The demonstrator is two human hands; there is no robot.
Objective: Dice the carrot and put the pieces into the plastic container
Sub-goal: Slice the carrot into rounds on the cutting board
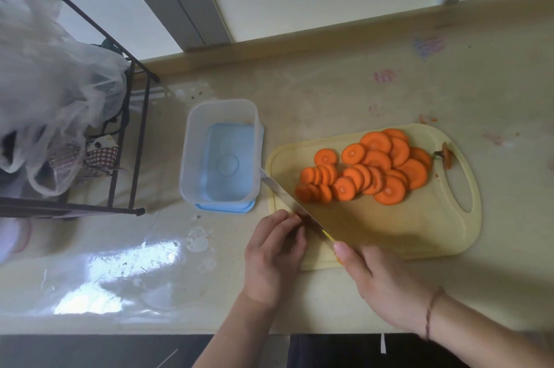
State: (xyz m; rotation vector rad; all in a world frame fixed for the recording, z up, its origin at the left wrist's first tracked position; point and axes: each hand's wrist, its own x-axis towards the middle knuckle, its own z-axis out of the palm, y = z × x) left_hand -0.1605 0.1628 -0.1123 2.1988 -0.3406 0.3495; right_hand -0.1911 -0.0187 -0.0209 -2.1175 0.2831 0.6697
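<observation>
A pale yellow cutting board (419,226) lies on a cream counter (329,91), seen from above. On the far half of the board sits one heap of about twenty round orange carrot slices (368,169), overlapping one another, none yet diced. One carrot stub (446,154) lies beside the board's handle hole. Just left of the board stands one clear plastic container (221,151), with no carrot in it, resting on one blue lid (224,207). One knife (287,196) slants across the board's near left corner, its tip close to the container and its blade just short of the slices. The right hand (386,283) grips the knife handle, fingers curled around it. The left hand (274,253) sits at the board's left edge, fingertips bunched against the blade; whether they pinch anything cannot be told. Far left of the board stands one black wire rack (132,139) holding a crumpled plastic bag (51,82)
</observation>
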